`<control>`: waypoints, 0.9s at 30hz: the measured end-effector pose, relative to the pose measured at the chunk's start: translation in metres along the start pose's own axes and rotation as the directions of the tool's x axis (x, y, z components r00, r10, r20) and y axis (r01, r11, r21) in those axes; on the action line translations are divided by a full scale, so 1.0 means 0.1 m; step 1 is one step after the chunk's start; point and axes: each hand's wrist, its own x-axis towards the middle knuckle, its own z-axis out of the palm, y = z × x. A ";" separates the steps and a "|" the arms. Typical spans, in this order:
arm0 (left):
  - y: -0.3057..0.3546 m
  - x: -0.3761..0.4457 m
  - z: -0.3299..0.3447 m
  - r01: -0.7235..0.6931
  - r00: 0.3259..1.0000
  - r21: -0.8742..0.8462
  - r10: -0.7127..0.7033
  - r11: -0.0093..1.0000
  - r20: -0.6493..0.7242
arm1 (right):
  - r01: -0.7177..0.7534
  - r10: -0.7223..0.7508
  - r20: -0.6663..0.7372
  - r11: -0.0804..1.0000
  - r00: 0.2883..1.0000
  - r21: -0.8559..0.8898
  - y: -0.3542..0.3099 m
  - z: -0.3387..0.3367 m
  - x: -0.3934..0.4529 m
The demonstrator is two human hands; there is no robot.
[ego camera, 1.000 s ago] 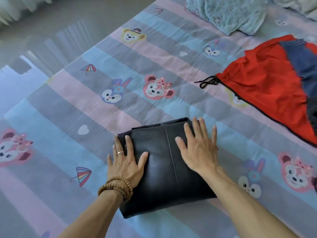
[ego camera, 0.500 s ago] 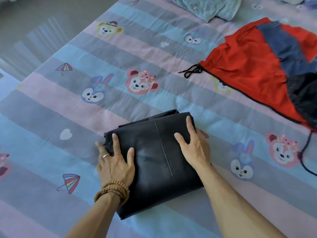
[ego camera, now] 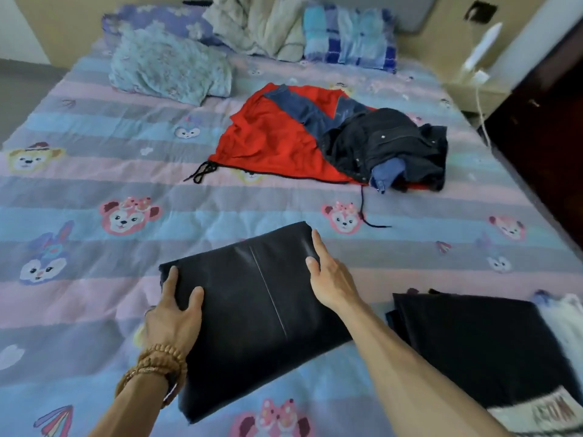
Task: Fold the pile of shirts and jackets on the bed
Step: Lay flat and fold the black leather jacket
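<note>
A folded black garment [ego camera: 252, 310] is held near the front of the bed, tilted. My left hand [ego camera: 173, 316] grips its left edge, with a finger and the thumb on top. My right hand [ego camera: 331, 279] grips its right edge, the other fingers hidden behind the cloth. The unfolded pile lies farther back at the middle right: a red and blue garment [ego camera: 268, 140] spread flat, with a crumpled dark jacket [ego camera: 388, 143] on its right side.
A stack of folded dark clothes [ego camera: 473, 342] sits at the front right of the striped cartoon bedspread [ego camera: 94, 190]. Pillows and a blue blanket [ego camera: 167, 70] lie at the head. A nightstand [ego camera: 473, 93] and dark cabinet [ego camera: 552, 127] stand to the right.
Both hands have gone from pressing flat on the black garment to gripping its side edges. The view has risen, showing the whole bed and the folded stack at right.
</note>
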 end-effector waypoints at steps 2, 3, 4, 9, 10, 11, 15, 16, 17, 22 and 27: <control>0.40 -0.34 0.30 -0.093 0.991 -0.004 0.093 0.996 0.095 | -0.092 0.094 -0.077 0.995 0.993 0.026 0.48 -0.46 -0.27; 0.61 -0.54 0.49 -0.132 0.980 -0.016 0.133 0.991 0.148 | -0.143 0.149 -0.106 0.988 0.983 0.055 0.75 -0.69 -0.41; 0.76 -0.71 0.65 -0.150 0.970 -0.024 0.152 0.988 0.191 | -0.188 0.197 -0.121 0.978 0.973 0.086 0.98 -0.89 -0.54; 1.48 -1.55 1.71 -0.245 0.872 -0.051 0.243 0.968 0.424 | -0.403 0.421 -0.217 0.907 0.881 0.123 2.34 -1.79 -1.17; 1.58 -1.68 1.89 -0.250 0.853 -0.054 0.246 0.967 0.460 | -0.420 0.438 -0.232 0.899 0.869 0.124 2.55 -1.91 -1.23; 1.68 -1.82 2.11 -0.259 0.838 -0.058 0.255 0.964 0.483 | -0.432 0.451 -0.245 0.893 0.858 0.131 2.80 -2.04 -1.27; 1.85 -2.09 2.77 -0.257 0.821 -0.070 0.257 0.964 0.510 | -0.440 0.445 -0.279 0.894 0.851 0.083 3.51 -2.24 -1.18; 1.85 -2.11 2.91 -0.248 0.820 -0.065 0.245 0.967 0.518 | -0.442 0.444 -0.279 0.894 0.851 0.074 3.66 -2.23 -1.14; 1.83 -2.11 3.05 -0.240 0.816 -0.059 0.235 0.969 0.529 | -0.448 0.450 -0.278 0.891 0.849 0.072 3.79 -2.20 -1.10; 1.52 -2.02 3.63 -0.298 0.769 0.135 0.153 0.945 0.621 | -0.458 0.434 -0.206 0.885 0.877 -0.086 4.28 -1.75 -0.95; 1.46 -1.87 3.60 -0.462 0.739 0.251 0.213 0.851 0.639 | -0.218 0.206 -0.072 0.914 0.976 -0.342 3.99 -1.38 -0.86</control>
